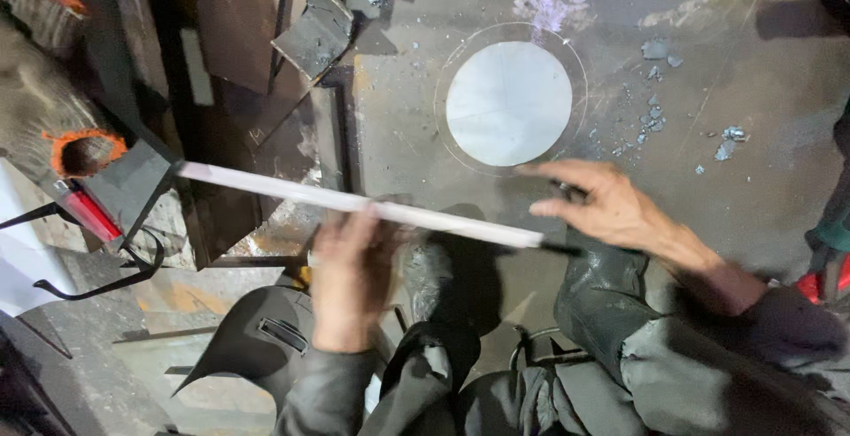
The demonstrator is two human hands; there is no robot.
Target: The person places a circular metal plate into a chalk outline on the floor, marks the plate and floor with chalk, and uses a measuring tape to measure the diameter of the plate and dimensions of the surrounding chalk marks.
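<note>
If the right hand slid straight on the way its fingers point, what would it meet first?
The right hand points leftward, just below the pale round disc. It would likely reach bare metal plate first, though depth is unclear.

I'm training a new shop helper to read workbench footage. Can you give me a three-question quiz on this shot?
1. True or false: the left hand grips the long pale flat bar.
2. What shape is the pale mark on the metal plate? A) square B) circle C) triangle
3. Fill in: the right hand hovers open, fingers spread, just ____ the circle in the picture.

Key: 1 true; 2 B; 3 below. The right hand's fingers close on nothing visible; whether they touch the plate cannot be told.
</note>
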